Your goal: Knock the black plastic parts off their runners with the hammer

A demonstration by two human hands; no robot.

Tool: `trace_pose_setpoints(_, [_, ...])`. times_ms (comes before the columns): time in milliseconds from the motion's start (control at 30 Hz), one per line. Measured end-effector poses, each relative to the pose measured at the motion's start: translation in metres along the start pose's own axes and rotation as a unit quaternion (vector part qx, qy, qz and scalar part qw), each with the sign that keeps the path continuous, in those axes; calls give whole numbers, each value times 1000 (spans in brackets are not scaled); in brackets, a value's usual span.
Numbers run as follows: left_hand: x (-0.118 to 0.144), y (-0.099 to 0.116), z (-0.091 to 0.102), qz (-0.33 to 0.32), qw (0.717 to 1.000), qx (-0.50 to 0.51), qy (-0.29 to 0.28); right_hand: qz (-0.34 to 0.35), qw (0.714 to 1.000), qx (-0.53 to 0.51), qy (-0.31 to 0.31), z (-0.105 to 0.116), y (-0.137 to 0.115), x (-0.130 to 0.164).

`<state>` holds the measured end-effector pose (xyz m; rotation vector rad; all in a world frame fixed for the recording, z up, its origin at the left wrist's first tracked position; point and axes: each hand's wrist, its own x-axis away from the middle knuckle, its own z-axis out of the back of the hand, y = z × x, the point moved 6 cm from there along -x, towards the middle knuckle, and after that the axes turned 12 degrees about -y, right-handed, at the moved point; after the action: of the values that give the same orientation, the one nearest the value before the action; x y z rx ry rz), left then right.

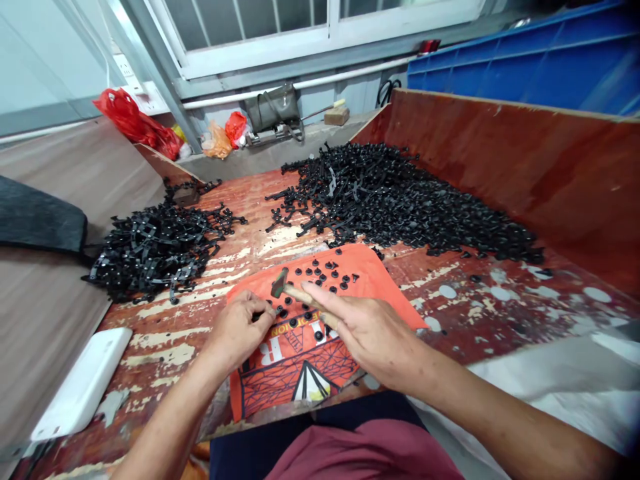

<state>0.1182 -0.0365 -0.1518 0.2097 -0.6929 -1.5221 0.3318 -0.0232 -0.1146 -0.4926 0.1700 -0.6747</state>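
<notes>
Step in hand, as judged: striking small black caps (327, 272) free on the orange mat (380, 280), centre of the frame.

The right hand (370, 333) grips a small hammer (286, 288), fingers wrapped around its handle, head raised just above the mat. The left hand (240, 327) pinches a small black piece (257, 316) against the mat at its left edge.

Next move calls for a short, aimed blow clear of the left fingertips. Heaps of black parts (400, 200) lie in the upper half of the worktop (500, 300).
</notes>
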Motion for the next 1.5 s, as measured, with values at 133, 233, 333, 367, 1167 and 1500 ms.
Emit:
trace_pose_setpoints(133, [2, 2, -1, -9, 1000, -1, 2, -5, 999, 34, -17, -6, -2, -3])
trace_pose_setpoints(233, [3, 1, -1, -14, 1000, 6, 3, -4, 1000, 26, -4, -3, -4, -2])
trace_pose_setpoints(333, [3, 3, -1, -21, 1000, 13, 3, -15, 999, 42, -23, -5, -4, -4])
trace_pose_setpoints(367, [3, 3, -1, -21, 1000, 14, 3, -15, 998, 46, -31, -6, -4, -4])
trace_pose_setpoints(1167, [6, -1, -5, -14, 1000, 5, 20, -17, 1000, 24, 8, 6, -6, -3])
trace_pose_setpoints(1500, [8, 4, -7, -8, 1000, -10, 15, -19, 1000, -4, 22, 18, -8, 1])
